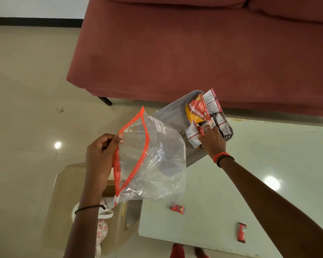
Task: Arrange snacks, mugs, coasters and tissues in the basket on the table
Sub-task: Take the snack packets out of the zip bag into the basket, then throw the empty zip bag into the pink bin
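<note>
A grey perforated basket sits at the table's far left corner. Inside it lie a yellow and red snack packet and several white and dark sachets. My right hand reaches into the basket and pinches a small red and white sachet. My left hand holds up a clear zip bag with an orange seal, its mouth open, left of the basket. Two small red sachets lie on the table near me.
The white glossy table stretches to the right. A maroon sofa stands just behind it. Below the table's left edge is a cardboard box with a white mug with red flowers in it. Tiled floor lies to the left.
</note>
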`<state>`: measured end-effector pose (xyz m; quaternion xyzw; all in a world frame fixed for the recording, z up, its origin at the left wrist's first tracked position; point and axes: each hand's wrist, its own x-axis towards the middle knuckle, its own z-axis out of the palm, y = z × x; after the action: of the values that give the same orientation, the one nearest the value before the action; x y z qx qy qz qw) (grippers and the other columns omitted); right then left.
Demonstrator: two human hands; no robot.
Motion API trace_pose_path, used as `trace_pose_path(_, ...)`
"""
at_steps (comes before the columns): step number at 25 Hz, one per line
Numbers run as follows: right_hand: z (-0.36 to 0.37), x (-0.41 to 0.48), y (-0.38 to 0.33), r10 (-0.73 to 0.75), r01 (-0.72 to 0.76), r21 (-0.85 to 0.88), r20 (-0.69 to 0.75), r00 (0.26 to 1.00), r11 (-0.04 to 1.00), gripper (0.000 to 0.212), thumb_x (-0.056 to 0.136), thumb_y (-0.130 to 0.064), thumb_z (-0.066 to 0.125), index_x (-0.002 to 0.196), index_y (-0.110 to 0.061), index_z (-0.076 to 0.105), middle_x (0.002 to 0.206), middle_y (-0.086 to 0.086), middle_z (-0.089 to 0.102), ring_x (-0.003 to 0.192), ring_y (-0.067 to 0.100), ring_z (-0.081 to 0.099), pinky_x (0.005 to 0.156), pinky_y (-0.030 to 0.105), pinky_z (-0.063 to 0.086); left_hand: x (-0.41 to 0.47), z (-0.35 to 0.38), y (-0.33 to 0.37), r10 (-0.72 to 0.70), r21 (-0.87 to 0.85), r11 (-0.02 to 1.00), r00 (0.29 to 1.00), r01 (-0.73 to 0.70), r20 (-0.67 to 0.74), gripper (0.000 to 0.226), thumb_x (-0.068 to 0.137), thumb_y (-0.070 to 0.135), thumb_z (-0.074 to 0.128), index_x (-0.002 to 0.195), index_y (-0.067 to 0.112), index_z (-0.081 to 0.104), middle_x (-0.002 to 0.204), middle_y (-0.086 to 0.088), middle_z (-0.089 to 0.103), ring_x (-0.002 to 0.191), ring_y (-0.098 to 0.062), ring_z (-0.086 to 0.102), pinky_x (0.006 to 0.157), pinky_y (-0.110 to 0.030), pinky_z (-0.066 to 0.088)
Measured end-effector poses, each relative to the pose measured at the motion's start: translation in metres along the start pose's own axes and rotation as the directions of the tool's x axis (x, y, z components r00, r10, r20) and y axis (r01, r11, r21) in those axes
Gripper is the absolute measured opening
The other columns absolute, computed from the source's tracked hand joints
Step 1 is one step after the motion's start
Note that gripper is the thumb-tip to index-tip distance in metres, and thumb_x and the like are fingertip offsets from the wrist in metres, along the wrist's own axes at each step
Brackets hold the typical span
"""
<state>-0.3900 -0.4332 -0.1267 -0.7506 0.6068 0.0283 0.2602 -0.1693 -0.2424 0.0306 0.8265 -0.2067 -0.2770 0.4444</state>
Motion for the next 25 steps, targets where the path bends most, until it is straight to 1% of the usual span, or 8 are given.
trace_pose_path(5, -0.026, -0.014, 0.007, -0.054, 0.055, -0.010, 0.050, 0.997, 0.998, 0.043, 0.092, -0.025, 0.057, 0.130, -0.007, 0.047, 0.127, 0.021, 0.053, 0.117, 0.038, 0.054, 0.096, 0.049, 0.049, -0.005, 0.004, 0.004, -0.004, -0.019, 1.000, 1.000, 0.005, 0.013, 0.023, 0.089, 0.032, 0.062, 0.072, 0.017, 0.067, 0.057, -0.017, 0.045, 0.052, -0.031, 0.042, 0.054, -0.054, 0.047)
trace_pose_path(10, -0.054, -0.049, -0.001, -0.535, 0.495, 0.202, 0.322, 0.781, 0.845, 0.129, 0.055, -0.051, 0.084, 0.150, -0.031, -0.001, 0.160, -0.001, 0.012, 0.147, 0.027, 0.012, 0.117, 0.051, 0.017, -0.018, 0.013, 0.020, 0.005, -0.008, 1.000, 0.994, -0.004, 0.110, 0.019, 0.088, 0.028, 0.062, 0.076, 0.014, 0.068, 0.052, -0.006, 0.048, 0.052, -0.028, 0.040, 0.055, -0.052, 0.046)
trace_pose_path(13, -0.059, -0.064, -0.017, -0.673, 0.527, 0.454, 0.262, 0.692, 0.719, 0.126, 0.057, -0.046, 0.084, 0.138, -0.050, -0.012, 0.146, -0.037, -0.011, 0.136, -0.018, -0.008, 0.114, 0.017, 0.006, -0.034, 0.024, 0.035, 0.026, -0.021, 1.000, 0.969, -0.022, 0.244, 0.017, 0.085, 0.029, 0.065, 0.072, 0.019, 0.070, 0.046, 0.009, 0.043, 0.054, -0.024, 0.036, 0.053, -0.033, 0.037)
trace_pose_path(15, -0.062, -0.069, -0.019, -0.621, 0.417, 0.538, 0.278, 0.733, 0.733, 0.110, 0.068, -0.029, 0.082, 0.145, -0.036, 0.004, 0.150, -0.027, 0.008, 0.133, -0.021, 0.007, 0.105, -0.001, 0.014, -0.045, 0.031, 0.044, 0.052, -0.028, 0.999, 0.958, -0.046, 0.283, 0.017, 0.085, 0.028, 0.065, 0.070, 0.022, 0.070, 0.046, 0.009, 0.043, 0.052, -0.018, 0.036, 0.053, -0.026, 0.034)
trace_pose_path(17, -0.068, -0.073, -0.015, -0.461, 0.283, 0.498, 0.280, 0.842, 0.819, 0.069, 0.080, -0.023, 0.073, 0.138, -0.010, 0.039, 0.141, 0.004, 0.046, 0.130, 0.012, 0.041, 0.098, 0.018, 0.036, -0.055, 0.032, 0.049, 0.087, -0.014, 0.996, 0.961, -0.087, 0.263, 0.017, 0.086, 0.027, 0.065, 0.071, 0.021, 0.070, 0.045, 0.011, 0.048, 0.047, -0.010, 0.039, 0.053, -0.028, 0.036)
trace_pose_path(19, -0.079, -0.084, -0.008, -0.301, 0.144, 0.523, 0.229, 0.926, 0.840, 0.043, 0.083, -0.025, 0.070, 0.117, -0.002, 0.056, 0.119, 0.013, 0.058, 0.106, 0.021, 0.056, 0.085, 0.026, 0.045, -0.061, 0.028, 0.045, 0.102, -0.001, 0.995, 0.973, -0.104, 0.209, 0.018, 0.085, 0.029, 0.065, 0.070, 0.022, 0.070, 0.045, 0.009, 0.047, 0.047, -0.010, 0.040, 0.050, -0.024, 0.037)
trace_pose_path(22, -0.108, -0.110, 0.010, -0.215, -0.141, 0.750, 0.356, 0.909, 0.646, 0.036, 0.083, -0.032, 0.068, 0.114, -0.016, 0.059, 0.119, 0.001, 0.059, 0.103, 0.012, 0.055, 0.082, 0.030, 0.051, -0.074, 0.026, 0.027, 0.091, 0.067, 0.992, 0.981, -0.104, 0.170, 0.022, 0.087, 0.027, 0.064, 0.066, 0.023, 0.068, 0.050, -0.003, 0.044, 0.044, -0.009, 0.037, 0.043, -0.020, 0.032)
trace_pose_path(25, -0.125, -0.141, 0.020, -0.230, -0.444, 0.861, 0.497, 0.837, 0.248, 0.035, 0.092, -0.015, 0.053, 0.127, -0.012, 0.055, 0.116, 0.009, 0.062, 0.107, 0.027, 0.058, 0.094, 0.055, 0.048, -0.102, 0.038, 0.002, -0.058, 0.039, 0.998, 0.980, 0.051, 0.189, 0.027, 0.090, 0.011, 0.060, 0.065, 0.019, 0.067, 0.043, 0.006, 0.049, 0.037, -0.003, 0.039, 0.039, -0.012, 0.032)
